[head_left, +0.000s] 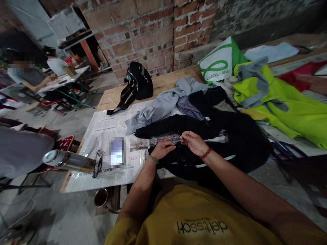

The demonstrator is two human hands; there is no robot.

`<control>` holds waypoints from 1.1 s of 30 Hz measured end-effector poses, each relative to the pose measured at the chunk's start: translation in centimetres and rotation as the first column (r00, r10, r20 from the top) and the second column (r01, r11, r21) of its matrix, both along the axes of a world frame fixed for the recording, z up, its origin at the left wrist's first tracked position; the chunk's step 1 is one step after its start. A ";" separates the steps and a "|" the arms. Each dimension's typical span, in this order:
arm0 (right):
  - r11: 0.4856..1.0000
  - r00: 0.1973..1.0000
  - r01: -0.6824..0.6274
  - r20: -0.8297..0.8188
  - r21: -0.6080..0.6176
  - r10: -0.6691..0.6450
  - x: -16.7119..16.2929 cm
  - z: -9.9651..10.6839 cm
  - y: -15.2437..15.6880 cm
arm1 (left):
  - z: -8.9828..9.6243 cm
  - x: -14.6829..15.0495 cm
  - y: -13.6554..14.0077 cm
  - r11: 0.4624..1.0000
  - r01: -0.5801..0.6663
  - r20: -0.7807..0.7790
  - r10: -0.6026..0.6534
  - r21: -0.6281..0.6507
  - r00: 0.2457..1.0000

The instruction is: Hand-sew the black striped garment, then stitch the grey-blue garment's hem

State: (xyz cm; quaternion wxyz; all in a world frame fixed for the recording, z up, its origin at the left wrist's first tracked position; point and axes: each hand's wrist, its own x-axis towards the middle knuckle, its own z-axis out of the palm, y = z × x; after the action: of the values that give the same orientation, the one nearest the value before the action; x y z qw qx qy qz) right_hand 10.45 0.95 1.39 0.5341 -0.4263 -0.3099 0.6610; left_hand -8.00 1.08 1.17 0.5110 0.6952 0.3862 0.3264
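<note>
A black garment [245,143] with white stripes lies across the table in front of me, its near part hanging over my lap. My left hand [164,150] is closed on a fold of it, thumb and fingers pressed together. Close by on the right, my right hand [194,143] is raised slightly above the cloth in a pinch. Whatever sits between its fingertips is too small to make out. Both hands' fingertips are near each other over the dark fabric.
Newspaper under clear plastic [99,126] covers the table. On it are a steel thermos [74,161], glasses [97,164], a blurred-out phone [117,152] and a grey garment [158,107]. Behind are a black bag [139,81], a green-white bag [217,61] and a neon-yellow garment [286,98]. People sit leftward.
</note>
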 end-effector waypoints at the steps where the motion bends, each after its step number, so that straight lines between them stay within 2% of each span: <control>1: 1.000 1.000 0.005 0.002 0.004 -0.006 0.0 0.1 -0.1 | 0.0 -0.1 0.1 1.000 -0.010 0.004 0.010 -0.013 1.000; 5: 0.998 0.999 0.044 -0.002 0.042 -0.044 0.3 1.0 0.1 | -0.2 -0.4 0.3 0.997 -0.042 0.028 0.044 -0.064 0.999; 10: 0.972 0.983 0.184 -0.030 0.149 -0.182 2.7 3.2 1.7 | -0.4 -0.5 0.4 0.993 -0.074 0.053 0.079 -0.089 0.995; 16: 0.866 0.911 0.390 0.005 0.313 -0.412 6.4 4.8 3.5 | -0.1 -0.4 0.2 0.981 -0.099 0.068 0.111 -0.166 0.991; 20: 0.805 0.856 0.497 -0.030 0.325 -0.516 8.4 4.8 4.5 | 0.1 -0.4 0.2 0.981 -0.090 0.076 0.105 -0.173 0.992; 29: 0.684 0.738 0.635 -0.021 0.359 -0.675 11.3 5.7 6.0 | -0.3 -0.5 0.4 0.988 -0.089 0.060 0.098 -0.130 0.993; 33: 0.659 0.709 0.658 -0.006 0.365 -0.705 11.7 5.9 6.4 | -0.2 -0.5 0.3 0.984 -0.096 0.064 0.106 -0.150 0.992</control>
State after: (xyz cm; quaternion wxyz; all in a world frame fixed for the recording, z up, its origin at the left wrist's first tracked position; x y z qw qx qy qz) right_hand 22.12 7.32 7.28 0.7856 -0.4561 -0.2722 0.3172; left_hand -8.50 1.39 0.99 0.5571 0.6230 0.4253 0.3474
